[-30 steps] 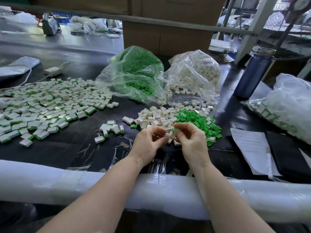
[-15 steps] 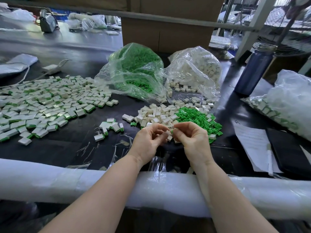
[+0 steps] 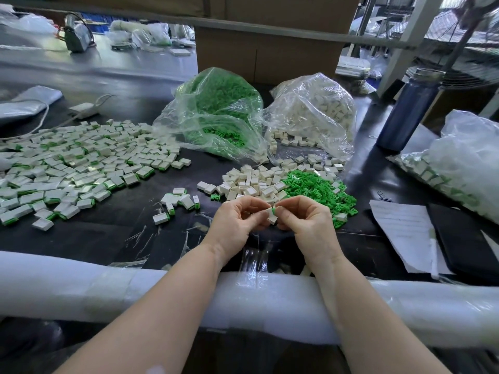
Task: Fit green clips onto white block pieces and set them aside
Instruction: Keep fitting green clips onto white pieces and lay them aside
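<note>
Pinching one white block, both hands' fingers hover over black table.

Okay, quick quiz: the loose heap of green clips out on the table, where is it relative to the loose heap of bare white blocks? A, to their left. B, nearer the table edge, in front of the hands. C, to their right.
C: the loose green clips lie right of the bare white blocks, the two heaps touching, both beyond the hands.
</note>
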Motion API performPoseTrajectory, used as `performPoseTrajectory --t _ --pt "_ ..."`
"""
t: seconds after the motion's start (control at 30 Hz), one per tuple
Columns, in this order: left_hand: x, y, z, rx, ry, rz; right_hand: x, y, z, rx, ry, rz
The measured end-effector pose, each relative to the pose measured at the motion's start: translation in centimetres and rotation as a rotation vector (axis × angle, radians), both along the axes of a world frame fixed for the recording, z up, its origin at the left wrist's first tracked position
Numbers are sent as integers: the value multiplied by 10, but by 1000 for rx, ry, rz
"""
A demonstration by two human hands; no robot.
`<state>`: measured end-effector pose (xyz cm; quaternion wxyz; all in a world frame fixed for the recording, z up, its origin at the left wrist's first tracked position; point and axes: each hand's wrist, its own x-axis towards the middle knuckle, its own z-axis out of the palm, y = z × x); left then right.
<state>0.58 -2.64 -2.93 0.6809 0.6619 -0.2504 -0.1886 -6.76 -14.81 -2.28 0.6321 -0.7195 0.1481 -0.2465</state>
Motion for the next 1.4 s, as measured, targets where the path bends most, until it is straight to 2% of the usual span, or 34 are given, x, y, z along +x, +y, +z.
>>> performPoseTrajectory --t 0.57,0.8,0.9,1.0,1.1,1.17,1.27,1.4 --pt "-4 0 2 122 -137 -42 -1 1 -1 -81 66 -6" --pt "-2 0 1 118 -191 -26 0 1 -1 17 26 -64" --pt "-1 -1 -1 141 -208 -3 1 2 -1 -45 2 -73" --pt "-1 -2 -2 168 -206 31 1 -2 -5 -157 -26 -301" --pt "-1 -2 -1 169 -196 52 0 -16 -8 -71 45 -639" --pt "-1 -1 0 177 -227 66 -1 -20 -9 -45 139 -733" --pt "-1 -1 0 197 -261 67 0 -17 -10 -136 245 -681" --pt "0 -2 -2 202 -240 67 4 -14 -11 -68 172 -503"
